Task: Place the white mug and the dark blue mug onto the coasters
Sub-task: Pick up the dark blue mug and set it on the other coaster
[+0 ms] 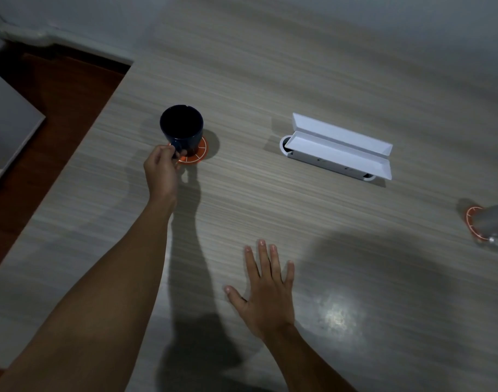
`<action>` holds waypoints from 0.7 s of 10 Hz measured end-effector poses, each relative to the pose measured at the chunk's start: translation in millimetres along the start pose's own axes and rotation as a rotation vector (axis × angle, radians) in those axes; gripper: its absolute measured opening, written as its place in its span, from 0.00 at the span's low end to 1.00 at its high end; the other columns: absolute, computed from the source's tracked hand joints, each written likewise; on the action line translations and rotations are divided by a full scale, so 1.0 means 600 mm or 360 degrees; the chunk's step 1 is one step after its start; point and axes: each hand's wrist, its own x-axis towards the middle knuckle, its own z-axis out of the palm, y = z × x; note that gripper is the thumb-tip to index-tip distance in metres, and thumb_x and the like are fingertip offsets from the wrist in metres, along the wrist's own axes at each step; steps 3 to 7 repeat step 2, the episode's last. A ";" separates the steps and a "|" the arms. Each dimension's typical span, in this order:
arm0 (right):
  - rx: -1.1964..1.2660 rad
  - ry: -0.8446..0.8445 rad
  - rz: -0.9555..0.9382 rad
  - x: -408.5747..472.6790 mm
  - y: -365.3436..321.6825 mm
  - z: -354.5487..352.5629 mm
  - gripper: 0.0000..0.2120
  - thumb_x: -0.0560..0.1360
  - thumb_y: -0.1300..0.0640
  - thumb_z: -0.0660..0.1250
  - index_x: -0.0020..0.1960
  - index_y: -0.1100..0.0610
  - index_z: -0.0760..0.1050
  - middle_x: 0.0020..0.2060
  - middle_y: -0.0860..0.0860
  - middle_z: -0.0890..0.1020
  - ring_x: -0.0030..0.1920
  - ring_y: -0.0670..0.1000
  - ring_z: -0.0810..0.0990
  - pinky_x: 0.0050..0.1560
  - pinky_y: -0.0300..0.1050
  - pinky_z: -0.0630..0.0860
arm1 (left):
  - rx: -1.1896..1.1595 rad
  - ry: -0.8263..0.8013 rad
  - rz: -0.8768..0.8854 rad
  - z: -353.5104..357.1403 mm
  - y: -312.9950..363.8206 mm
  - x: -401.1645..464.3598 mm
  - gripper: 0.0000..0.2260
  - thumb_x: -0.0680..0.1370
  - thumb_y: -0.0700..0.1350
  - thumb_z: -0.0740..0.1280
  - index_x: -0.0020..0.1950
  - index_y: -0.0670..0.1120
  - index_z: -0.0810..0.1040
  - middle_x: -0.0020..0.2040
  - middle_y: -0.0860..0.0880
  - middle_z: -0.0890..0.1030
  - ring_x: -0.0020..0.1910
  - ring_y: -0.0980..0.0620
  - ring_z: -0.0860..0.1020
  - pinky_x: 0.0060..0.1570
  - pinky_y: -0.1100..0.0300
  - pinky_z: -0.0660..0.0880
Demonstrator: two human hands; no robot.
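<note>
The dark blue mug stands upright on an orange coaster at the table's left middle. My left hand grips the mug's handle from the near side. At the right edge of the view the white mug sits on a second orange coaster, partly cut off by the frame. My right hand lies flat on the table near the front, fingers spread, holding nothing.
A white cable box with its lid flipped open is set into the grey wood-grain table between the two coasters. The table's left edge drops to a brown floor. A wall runs along the back.
</note>
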 end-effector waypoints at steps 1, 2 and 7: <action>0.0025 -0.0015 0.0003 0.000 -0.001 -0.003 0.43 0.76 0.25 0.46 0.82 0.45 0.37 0.83 0.51 0.38 0.81 0.55 0.33 0.78 0.69 0.41 | 0.0008 -0.0042 -0.0010 0.000 0.003 -0.006 0.09 0.81 0.41 0.62 0.44 0.51 0.75 0.46 0.51 0.82 0.51 0.52 0.84 0.48 0.56 0.75; 0.0027 -0.0003 -0.0018 0.000 -0.003 -0.007 0.43 0.76 0.25 0.45 0.82 0.46 0.37 0.83 0.51 0.38 0.81 0.55 0.33 0.78 0.69 0.40 | 0.0041 -0.0056 0.0013 -0.011 -0.002 -0.021 0.04 0.82 0.44 0.63 0.56 0.50 0.73 0.53 0.49 0.82 0.51 0.52 0.84 0.46 0.58 0.77; 0.0027 -0.0003 -0.0018 0.000 -0.003 -0.007 0.43 0.76 0.25 0.45 0.82 0.46 0.37 0.83 0.51 0.38 0.81 0.55 0.33 0.78 0.69 0.40 | 0.0041 -0.0056 0.0013 -0.011 -0.002 -0.021 0.04 0.82 0.44 0.63 0.56 0.50 0.73 0.53 0.49 0.82 0.51 0.52 0.84 0.46 0.58 0.77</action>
